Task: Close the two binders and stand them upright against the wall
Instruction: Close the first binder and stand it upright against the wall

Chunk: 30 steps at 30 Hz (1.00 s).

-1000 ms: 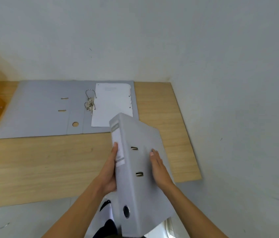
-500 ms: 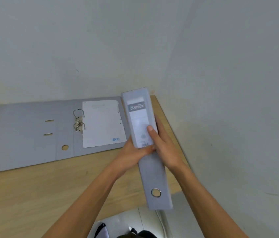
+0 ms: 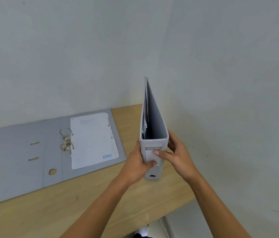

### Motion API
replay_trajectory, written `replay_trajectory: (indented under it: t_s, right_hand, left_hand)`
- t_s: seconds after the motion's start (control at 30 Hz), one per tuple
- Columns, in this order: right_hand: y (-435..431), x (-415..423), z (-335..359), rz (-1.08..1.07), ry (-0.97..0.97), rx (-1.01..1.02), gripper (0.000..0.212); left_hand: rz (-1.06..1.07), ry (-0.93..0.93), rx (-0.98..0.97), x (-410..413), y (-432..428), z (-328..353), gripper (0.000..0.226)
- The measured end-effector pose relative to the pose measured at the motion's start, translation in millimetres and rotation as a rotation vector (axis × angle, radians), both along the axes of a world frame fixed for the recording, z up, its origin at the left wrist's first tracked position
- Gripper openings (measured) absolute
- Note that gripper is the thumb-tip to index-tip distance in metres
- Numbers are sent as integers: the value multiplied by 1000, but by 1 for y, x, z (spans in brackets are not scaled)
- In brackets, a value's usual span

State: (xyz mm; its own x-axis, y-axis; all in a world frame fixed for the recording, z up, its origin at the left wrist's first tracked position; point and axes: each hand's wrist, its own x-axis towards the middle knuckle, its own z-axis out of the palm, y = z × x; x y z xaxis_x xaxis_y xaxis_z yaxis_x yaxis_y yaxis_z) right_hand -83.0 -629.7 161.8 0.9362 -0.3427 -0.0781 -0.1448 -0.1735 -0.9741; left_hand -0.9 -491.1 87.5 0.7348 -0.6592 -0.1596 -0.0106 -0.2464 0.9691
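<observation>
A closed grey binder (image 3: 154, 121) stands upright near the desk's right end, spine toward me, close to the right wall (image 3: 229, 83). My left hand (image 3: 137, 164) grips its left side and spine, thumb on the label. My right hand (image 3: 176, 154) holds the right side, thumb across the spine. A second grey binder (image 3: 23, 152) lies open and flat on the desk against the back wall, its ring mechanism (image 3: 66, 142) open and a white sheet (image 3: 93, 141) on its right half.
The wooden desk (image 3: 66, 206) sits in a corner, with the back wall (image 3: 66, 57) behind and the side wall on the right. Its front edge runs lower right, with floor and a foot (image 3: 142, 231) below.
Both hands carried the closed binder from the desk's front edge toward the corner and tipped it from slanted to upright, spine facing me. The open binder has not moved.
</observation>
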Motion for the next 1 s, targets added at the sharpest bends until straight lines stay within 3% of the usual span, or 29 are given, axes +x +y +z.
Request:
replay_trajectory:
  t_s: [0.17,0.3,0.47,0.63,0.77,1.0]
  right_hand:
    - [-48,16,-4,-50,-22,31,72]
    - [-87,28,-13,-177,18,3,51]
    - [-101,40,-29,-332,234,-15,27]
    - [-119,59,-34,-449,203,131,22]
    - [-125,76,-40,-518,247,374,35]
    - [-137,93,-37,-556,277,648,29]
  left_hand:
    - [-35,-96,24,25,-44,5,92]
    - [-24,-178,57,48,-90,0,111]
    - [0,-180,66,77,-132,-6,130]
    - [-61,-207,58,102,-168,-4,129]
    - [-38,-203,106,106,-184,1,130]
    - [-18,-196,171,116,-201,6,128]
